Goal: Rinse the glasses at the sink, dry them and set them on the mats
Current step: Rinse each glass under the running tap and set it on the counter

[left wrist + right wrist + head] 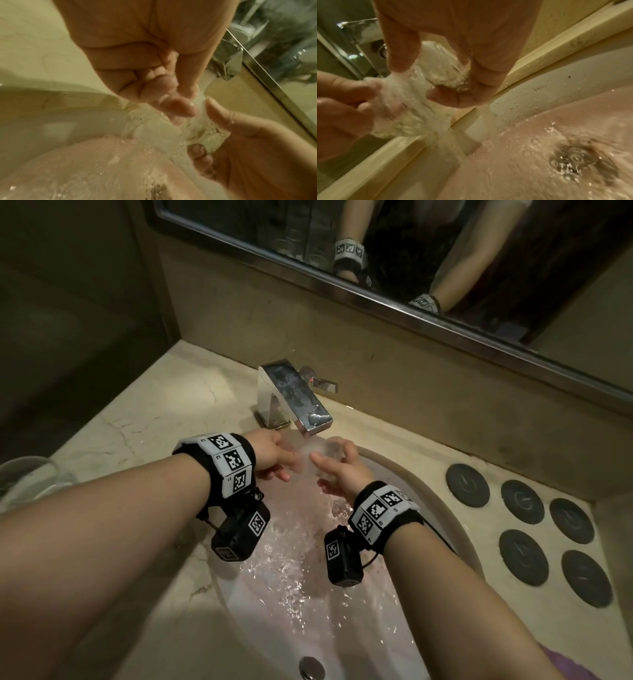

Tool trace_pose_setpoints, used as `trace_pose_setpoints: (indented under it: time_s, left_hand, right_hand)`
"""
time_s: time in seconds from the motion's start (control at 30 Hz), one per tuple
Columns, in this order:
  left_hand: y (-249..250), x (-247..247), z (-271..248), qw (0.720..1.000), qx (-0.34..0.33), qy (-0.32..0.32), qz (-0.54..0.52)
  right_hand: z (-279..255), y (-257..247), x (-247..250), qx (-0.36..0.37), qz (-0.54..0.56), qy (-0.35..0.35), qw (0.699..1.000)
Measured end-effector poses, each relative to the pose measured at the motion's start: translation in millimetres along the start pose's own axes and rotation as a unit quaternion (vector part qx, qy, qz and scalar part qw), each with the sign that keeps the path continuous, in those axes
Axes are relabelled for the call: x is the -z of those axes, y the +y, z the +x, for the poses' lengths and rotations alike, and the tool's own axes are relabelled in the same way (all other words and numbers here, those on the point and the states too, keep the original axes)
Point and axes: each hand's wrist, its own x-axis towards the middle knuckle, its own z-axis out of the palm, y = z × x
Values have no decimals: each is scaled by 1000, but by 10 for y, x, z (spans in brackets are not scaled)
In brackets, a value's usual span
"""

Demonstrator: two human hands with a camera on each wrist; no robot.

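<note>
A clear glass [320,455] is held under the running faucet [298,398], and water foams over it. My right hand [334,462] grips it between thumb and fingers; in the right wrist view the glass [440,67] sits between that thumb and the fingers [488,70]. My left hand [286,465] comes in from the left with curled fingers pinching the glass's near edge inside the stream. In the left wrist view my left fingertips [176,108] meet the glass [205,138] beside my right hand [248,142]. Several dark round mats [467,484] lie on the counter at right.
Water runs down the white sink [442,498] toward the drain [311,669]. Another clear glass [30,477] stands on the counter at far left. A purple cloth [565,669] shows at the bottom right. A mirror [411,251] runs along the wall behind the faucet.
</note>
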Motion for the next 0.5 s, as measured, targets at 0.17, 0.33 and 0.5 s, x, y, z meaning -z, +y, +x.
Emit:
trace_pose_setpoints:
  time_s: [0.17, 0.33, 0.5]
  left_hand:
    - [-70, -10, 10, 999, -13, -20, 41]
    - [-77, 53, 52, 1000, -8, 10, 10]
    - [-111, 43, 83, 999, 10, 37, 32]
  right_hand:
    - [5, -58, -20, 23, -105, 39, 993]
    - [4, 10, 29, 4, -68, 0, 998]
    - [-27, 1, 79, 29, -104, 19, 994]
